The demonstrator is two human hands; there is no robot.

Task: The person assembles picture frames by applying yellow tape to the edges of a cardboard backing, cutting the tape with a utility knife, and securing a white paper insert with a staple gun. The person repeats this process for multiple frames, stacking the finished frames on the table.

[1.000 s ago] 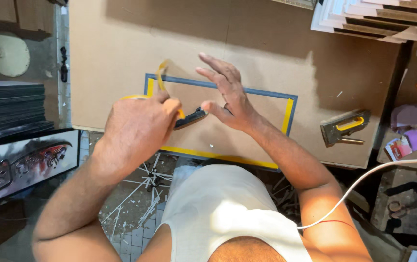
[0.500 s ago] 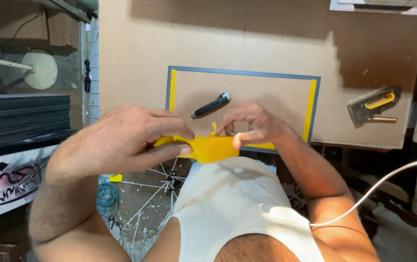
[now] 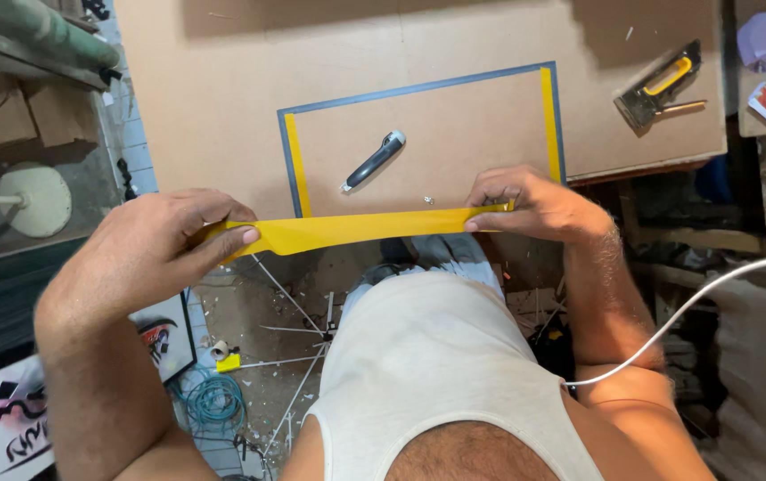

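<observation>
Both hands are stretching a strip of yellow tape [image 3: 360,227] taut, w/ the strip running left to right just over the near edge of the worktop [image 3: 222,107]. Left hand [image 3: 164,249] is pinching one end, fingers closed on the tape; right hand [image 3: 534,205] is gripping the other end, fingers curled round it, right at the near right corner of the framed panel [image 3: 427,142].

The panel is lying flat on the worktop, already carrying yellow tape along its left and right sides, blue-grey edging showing round it; its near edge is still looking bare. A utility knife [image 3: 374,160] is lying on the panel, apart from both hands. A staple gun [image 3: 659,89] is sitting well apart at the far right.

Judging by this, the step in hand is lining the strip up w/ the near edge. Next move is prob calling for keeping it tight and straight, lowering it square to the edge, then pressing down from one end w/o creases.
</observation>
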